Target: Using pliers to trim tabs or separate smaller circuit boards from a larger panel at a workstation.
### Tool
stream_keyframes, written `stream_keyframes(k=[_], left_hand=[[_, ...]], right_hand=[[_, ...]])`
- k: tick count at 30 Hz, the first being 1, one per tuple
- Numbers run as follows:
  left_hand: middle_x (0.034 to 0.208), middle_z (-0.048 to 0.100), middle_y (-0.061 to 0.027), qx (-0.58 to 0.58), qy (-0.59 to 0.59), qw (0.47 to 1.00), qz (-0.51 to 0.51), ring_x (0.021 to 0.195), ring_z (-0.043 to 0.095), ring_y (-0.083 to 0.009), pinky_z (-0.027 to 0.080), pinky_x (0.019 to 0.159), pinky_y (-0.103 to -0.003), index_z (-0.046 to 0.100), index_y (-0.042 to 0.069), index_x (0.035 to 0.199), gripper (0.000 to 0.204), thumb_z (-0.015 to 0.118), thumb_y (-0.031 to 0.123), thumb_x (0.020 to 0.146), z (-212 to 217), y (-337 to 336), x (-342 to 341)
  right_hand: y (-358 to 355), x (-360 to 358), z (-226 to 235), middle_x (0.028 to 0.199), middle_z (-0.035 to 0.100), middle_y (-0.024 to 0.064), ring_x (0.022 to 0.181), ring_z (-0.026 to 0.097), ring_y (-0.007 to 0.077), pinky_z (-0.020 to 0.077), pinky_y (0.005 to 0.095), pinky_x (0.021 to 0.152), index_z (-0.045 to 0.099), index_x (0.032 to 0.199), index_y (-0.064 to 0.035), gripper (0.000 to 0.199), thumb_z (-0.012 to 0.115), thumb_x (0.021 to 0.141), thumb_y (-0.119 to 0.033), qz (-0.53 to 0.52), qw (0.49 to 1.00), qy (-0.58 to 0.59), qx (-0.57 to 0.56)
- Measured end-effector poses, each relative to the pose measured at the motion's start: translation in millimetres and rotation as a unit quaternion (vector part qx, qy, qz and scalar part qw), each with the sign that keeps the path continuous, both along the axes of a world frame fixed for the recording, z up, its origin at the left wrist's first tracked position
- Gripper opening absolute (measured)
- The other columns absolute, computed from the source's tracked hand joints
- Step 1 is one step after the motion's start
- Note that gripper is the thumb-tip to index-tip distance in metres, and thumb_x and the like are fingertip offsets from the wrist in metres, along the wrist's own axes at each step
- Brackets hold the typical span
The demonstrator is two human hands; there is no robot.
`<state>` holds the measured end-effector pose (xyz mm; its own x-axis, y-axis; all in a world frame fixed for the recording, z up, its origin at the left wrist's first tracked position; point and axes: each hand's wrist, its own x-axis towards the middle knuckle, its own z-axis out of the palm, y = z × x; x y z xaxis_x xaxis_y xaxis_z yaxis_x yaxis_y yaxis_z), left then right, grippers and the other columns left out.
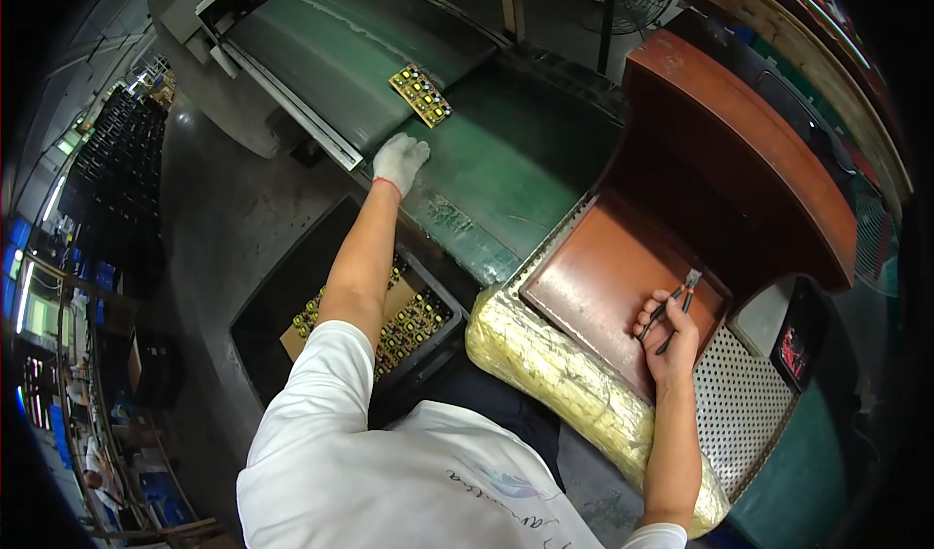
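Reaching out over the green belt point(506, 160), the left hand point(399, 160), in a white glove, lies with its fingers loosely together and curled down on the belt surface; it holds nothing that shows. Just beyond its fingertips, apart from them, a circuit board point(420, 95) with yellow parts lies flat on the belt, at the seam where the darker upper stretch meets the lower one. The right hand point(669, 335) is bare and closed around the handles of a pair of cutters point(676, 301), whose small jaws point up and away from the person over a reddish-brown tray point(593, 277). The tray sits on a perforated metal counter point(739, 403), with a taller brown hood point(739, 141) behind it. A padded edge wrapped in yellow film point(555, 364) runs along the near side of the counter, under the right forearm. Below the left arm, a dark crate point(428, 325) holds more boards point(413, 320) packed in rows on cardboard.
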<state>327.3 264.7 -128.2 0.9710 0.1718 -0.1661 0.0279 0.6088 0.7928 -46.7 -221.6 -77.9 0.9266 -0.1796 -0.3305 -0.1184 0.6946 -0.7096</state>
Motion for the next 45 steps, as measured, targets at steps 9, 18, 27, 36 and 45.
stream_keyframes(k=[9,18,27,36,45], left_hand=[[0.117,0.069,-0.024,0.167,0.062,0.984,0.007,0.092,0.072,-0.0373,0.061,0.08,-0.047,0.057,-0.005,0.135,0.038,0.058,0.004,0.098,24.6,-26.5,53.7],[0.079,0.068,-0.0105,0.317,0.075,0.942,0.082,0.053,0.059,-0.0217,0.045,0.047,-0.036,0.068,0.002,0.1,0.009,0.062,0.008,0.095,24.9,-54.5,75.2],[0.075,0.064,-0.0037,0.135,0.015,0.983,-0.124,0.047,0.045,-0.0114,0.031,0.042,-0.028,0.069,0.001,0.11,0.016,0.061,0.005,0.096,25.5,-89.1,-57.8],[0.104,0.077,-0.0064,-0.035,0.043,0.882,-0.468,0.055,0.055,-0.0002,0.037,0.044,-0.015,0.066,-0.003,0.129,0.032,0.062,0.005,0.097,85.2,-191.2,-310.7],[0.084,0.071,0.0007,0.028,0.074,0.797,-0.599,0.048,0.046,0.0006,0.032,0.041,-0.017,0.07,-0.002,0.122,0.029,0.064,0.005,0.094,85.8,-218.5,-380.0]], right_hand=[[7.0,3.0,6.5,0.093,0.066,0.0078,0.078,0.064,0.021,0.0546,0.0369,0.069,0.06,0.116,-0.0027,0.024,0.049,0.107,-0.022,0.016,0.999,0.02,-0.024],[7.8,3.7,10.9,0.092,0.065,0.0082,0.076,0.063,0.0207,0.0555,0.0366,0.068,0.06,0.116,-0.0018,0.025,0.049,0.107,-0.022,0.022,0.998,0.024,-0.05],[1.0,-7.8,2.0,0.095,0.066,0.0088,0.077,0.063,0.0211,0.0551,0.037,0.068,0.059,0.12,-0.0022,0.031,0.059,0.106,-0.03,0.053,0.997,-0.049,-0.024],[23.2,-20.0,37.4,0.115,0.072,0.0172,0.076,0.062,0.0212,0.0541,0.0384,0.07,0.057,0.132,-0.001,0.045,0.058,0.108,-0.039,0.046,0.992,-0.116,-0.03],[47.3,-70.2,51.8,0.125,0.072,0.0194,0.11,0.072,0.0278,0.0601,0.0463,0.095,0.056,0.143,-0.0028,0.063,0.061,0.104,-0.052,0.09,0.99,-0.112,-0.008]])
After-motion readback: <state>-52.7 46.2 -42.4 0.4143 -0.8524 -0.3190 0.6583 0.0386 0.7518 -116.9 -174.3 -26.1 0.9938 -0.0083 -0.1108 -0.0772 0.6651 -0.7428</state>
